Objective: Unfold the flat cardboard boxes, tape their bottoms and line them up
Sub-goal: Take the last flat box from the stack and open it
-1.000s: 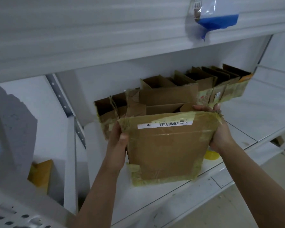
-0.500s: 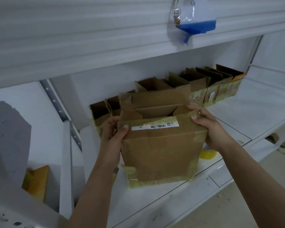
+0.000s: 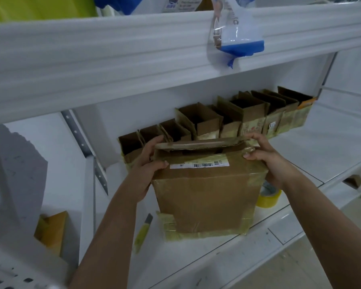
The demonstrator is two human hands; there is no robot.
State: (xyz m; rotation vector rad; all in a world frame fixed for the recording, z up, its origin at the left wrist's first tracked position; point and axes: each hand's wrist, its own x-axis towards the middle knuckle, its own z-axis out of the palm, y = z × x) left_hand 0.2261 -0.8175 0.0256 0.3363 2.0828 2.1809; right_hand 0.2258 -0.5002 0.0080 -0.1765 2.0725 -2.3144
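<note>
A brown cardboard box (image 3: 206, 197) with a barcode label and yellowish tape along its bottom edge stands upright on the white shelf (image 3: 313, 155). My left hand (image 3: 146, 163) grips its upper left corner, thumb on the front face, fingers over the top flap. At the upper right corner my right hand (image 3: 267, 159) holds the box, fingers curled over the top flap. Behind it a row of several open taped boxes (image 3: 248, 115) lines the shelf's back wall.
A yellow tape roll (image 3: 268, 197) lies to the right of the box, partly hidden by my right wrist. A yellow utility knife (image 3: 143, 230) lies on the shelf to the left. A plastic bag with blue content (image 3: 236, 36) hangs from the upper shelf edge.
The box has been set more upright and its top flaps are folded down flatter. Both hands shifted up onto the top edge. The view has tilted upward.
</note>
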